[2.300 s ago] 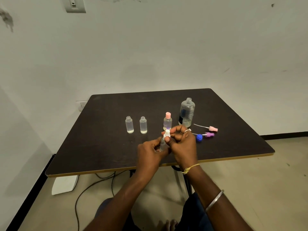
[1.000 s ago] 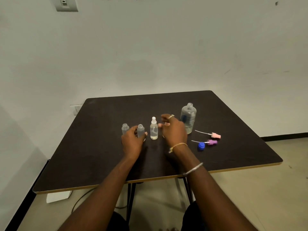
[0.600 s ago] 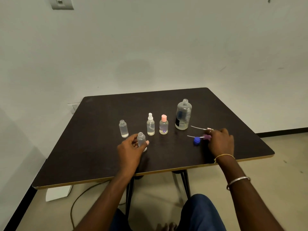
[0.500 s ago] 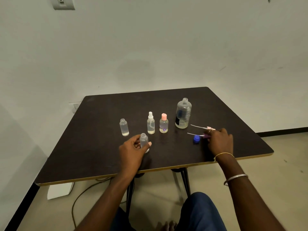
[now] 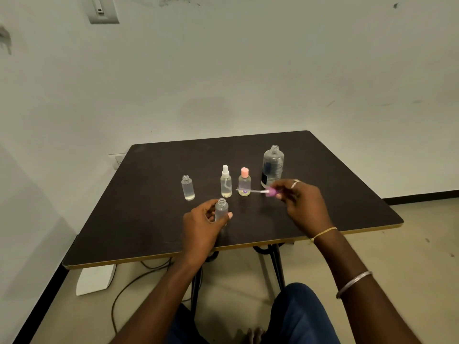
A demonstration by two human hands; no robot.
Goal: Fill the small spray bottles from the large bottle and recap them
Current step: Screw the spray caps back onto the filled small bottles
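Note:
My left hand (image 5: 202,219) grips an uncapped small clear bottle (image 5: 221,209) upright on the dark table (image 5: 154,219). My right hand (image 5: 301,202) holds a purple spray cap (image 5: 270,192) in the air, its thin tube pointing left. Behind stand another uncapped small bottle (image 5: 188,187), a small bottle with a white spray top (image 5: 225,182) and one with a pink cap (image 5: 244,182). The large clear bottle (image 5: 272,165) stands uncapped at the back right.
The table's front edge (image 5: 223,250) runs just past my wrists. A white wall stands close behind the table. Cables and a white box (image 5: 95,280) lie on the floor beneath. The other loose caps are hidden behind my right hand.
My right hand lifted the purple spray cap off the table and carried it left toward the middle. My left hand drew the uncapped bottle a little nearer and still holds it.

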